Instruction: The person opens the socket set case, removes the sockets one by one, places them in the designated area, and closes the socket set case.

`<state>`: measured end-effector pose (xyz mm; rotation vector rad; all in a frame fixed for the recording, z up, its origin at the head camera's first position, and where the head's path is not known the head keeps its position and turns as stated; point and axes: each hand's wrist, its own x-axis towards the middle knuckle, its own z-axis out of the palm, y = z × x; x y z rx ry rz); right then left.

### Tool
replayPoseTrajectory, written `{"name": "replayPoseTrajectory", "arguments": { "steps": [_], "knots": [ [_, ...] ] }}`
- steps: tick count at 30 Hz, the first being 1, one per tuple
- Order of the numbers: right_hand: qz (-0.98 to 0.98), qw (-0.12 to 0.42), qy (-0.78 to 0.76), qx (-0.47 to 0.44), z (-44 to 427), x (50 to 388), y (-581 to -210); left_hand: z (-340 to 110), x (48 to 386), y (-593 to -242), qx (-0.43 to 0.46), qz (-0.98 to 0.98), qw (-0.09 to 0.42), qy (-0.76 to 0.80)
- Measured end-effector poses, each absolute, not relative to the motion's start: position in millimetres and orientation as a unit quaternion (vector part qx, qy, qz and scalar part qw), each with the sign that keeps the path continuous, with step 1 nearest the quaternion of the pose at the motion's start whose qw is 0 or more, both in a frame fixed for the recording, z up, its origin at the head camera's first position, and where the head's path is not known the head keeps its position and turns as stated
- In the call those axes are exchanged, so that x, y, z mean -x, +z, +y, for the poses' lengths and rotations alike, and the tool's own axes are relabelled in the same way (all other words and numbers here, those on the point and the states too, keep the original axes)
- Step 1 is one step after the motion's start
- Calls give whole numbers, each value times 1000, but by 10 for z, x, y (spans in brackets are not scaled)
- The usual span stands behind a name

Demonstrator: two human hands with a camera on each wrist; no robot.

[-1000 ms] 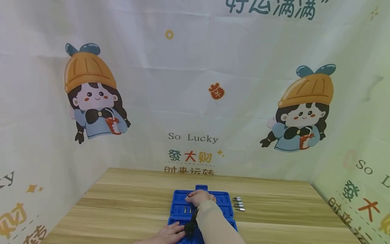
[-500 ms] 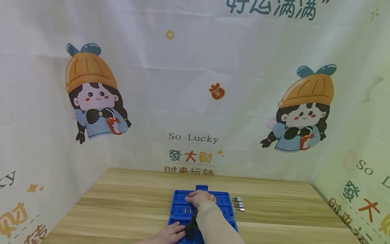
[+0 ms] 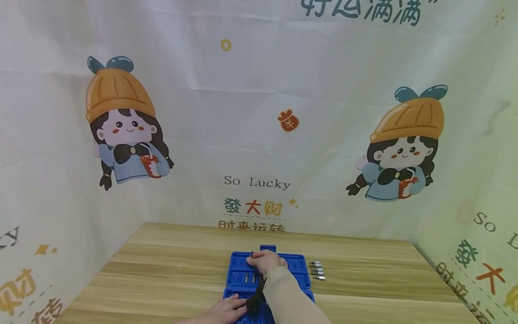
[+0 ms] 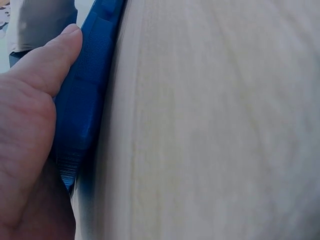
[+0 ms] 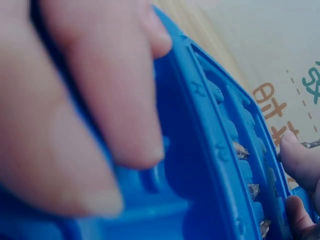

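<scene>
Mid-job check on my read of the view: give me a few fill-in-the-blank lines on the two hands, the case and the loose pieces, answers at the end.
1. The open case is coloured ___.
2. The right hand pinches a small bit made of ___.
3. Of the case's near and far halves, the left hand touches the ___ one.
4. In the head view, the loose pieces lie on the table to the ___ of the case.

Missing words: blue; metal; near; right.
</scene>
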<state>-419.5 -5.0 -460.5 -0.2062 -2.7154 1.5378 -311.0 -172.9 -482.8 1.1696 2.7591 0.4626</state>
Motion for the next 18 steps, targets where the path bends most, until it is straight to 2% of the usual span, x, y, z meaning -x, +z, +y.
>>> {"name": "replayPoseTrajectory", "arguments": {
  "steps": [4,13,18],
  "knots": [
    [-846,-1,531,40,1,4196,-4604,-1731,3115,-4846,-401,905,34,137],
    [-805,-64,584,-83,284,4088,-4379,-1711,3100,-4816,-406,903,44,137],
    [-823,-56,554,-110,499,4045,-4271,-1745,3105,-4830,-408,902,38,139]
  ]
}}
